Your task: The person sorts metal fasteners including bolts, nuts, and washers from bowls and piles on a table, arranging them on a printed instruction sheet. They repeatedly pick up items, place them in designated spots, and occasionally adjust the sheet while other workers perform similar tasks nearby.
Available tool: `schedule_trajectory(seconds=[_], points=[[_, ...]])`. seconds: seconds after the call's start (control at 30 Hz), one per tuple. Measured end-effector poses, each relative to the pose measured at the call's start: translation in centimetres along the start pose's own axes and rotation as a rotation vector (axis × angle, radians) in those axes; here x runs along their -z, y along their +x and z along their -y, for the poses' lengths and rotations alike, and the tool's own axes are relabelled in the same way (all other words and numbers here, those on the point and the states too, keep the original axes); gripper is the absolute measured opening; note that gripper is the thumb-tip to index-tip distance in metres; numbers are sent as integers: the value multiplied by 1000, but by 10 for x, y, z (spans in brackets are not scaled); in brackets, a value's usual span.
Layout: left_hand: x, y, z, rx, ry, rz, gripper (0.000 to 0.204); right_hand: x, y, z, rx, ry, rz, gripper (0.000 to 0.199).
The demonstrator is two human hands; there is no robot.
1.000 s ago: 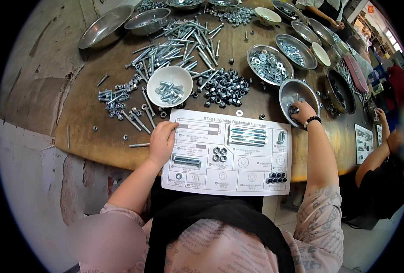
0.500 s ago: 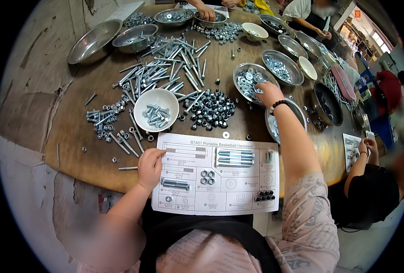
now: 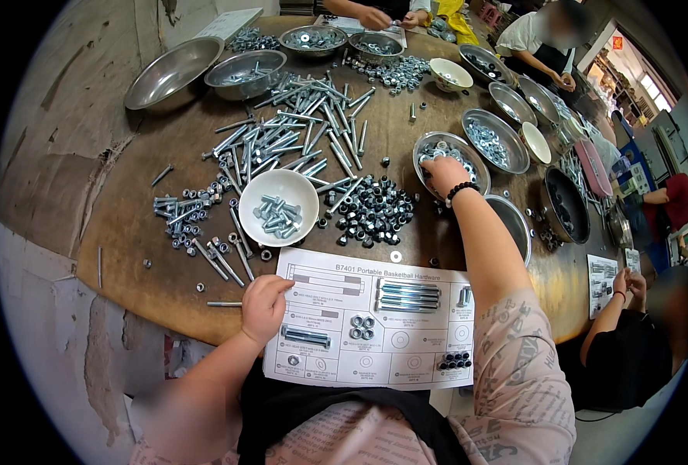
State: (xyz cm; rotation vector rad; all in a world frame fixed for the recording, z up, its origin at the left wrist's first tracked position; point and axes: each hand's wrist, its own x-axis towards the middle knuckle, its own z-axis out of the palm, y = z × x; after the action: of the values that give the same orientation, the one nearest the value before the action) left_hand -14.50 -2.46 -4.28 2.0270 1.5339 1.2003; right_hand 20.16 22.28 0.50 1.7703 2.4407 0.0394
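My left hand (image 3: 265,308) grips the left edge of a white printed parts sheet (image 3: 313,262) between thumb and fingers. Hardware lies on the sheet's pictures: long bolts (image 3: 408,296), a shorter pair of bolts (image 3: 305,337), several nuts (image 3: 362,328), small bolts (image 3: 465,296) and black-capped nuts (image 3: 454,361). My right hand (image 3: 445,175) reaches into a metal bowl (image 3: 484,172) of flat washers (image 3: 443,149). Its fingers are bunched among the washers; whatever they pinch is hidden. Just above the sheet, a loose washer (image 3: 395,256) rests on the table.
A white bowl (image 3: 279,180) of short bolts stands beyond the sheet, beside piled black-capped nuts (image 3: 375,211) and long bolts (image 3: 282,143). Metal bowls (image 3: 175,74) line the far side. Another metal bowl (image 3: 524,232) sits by my right forearm. Co-workers' hands (image 3: 631,285) are right and across.
The view has shifted, moving the scene slightly right and down. My right hand has moved to the bowl's left part, fingers still among washers. My left hand keeps holding the sheet.
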Motion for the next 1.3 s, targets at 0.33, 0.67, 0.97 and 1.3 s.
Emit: schedule_trajectory(seconds=[0.33, 0.67, 0.97, 1.3], points=[[-2, 1, 1, -20, -9, -11, 22, -20, -18, -28, -225, 431, -306, 28], [-4, -2, 4, -37, -6, -3, 22, 6, -75, 9, -324, 2409, -413, 25], [-3, -2, 2, -43, 7, -28, 21, 13, -131, 71, -176, 3169, -159, 26], [8, 27, -84, -65, -204, 101, 25, 24, -198, 151, -388, 2956, -74, 38]])
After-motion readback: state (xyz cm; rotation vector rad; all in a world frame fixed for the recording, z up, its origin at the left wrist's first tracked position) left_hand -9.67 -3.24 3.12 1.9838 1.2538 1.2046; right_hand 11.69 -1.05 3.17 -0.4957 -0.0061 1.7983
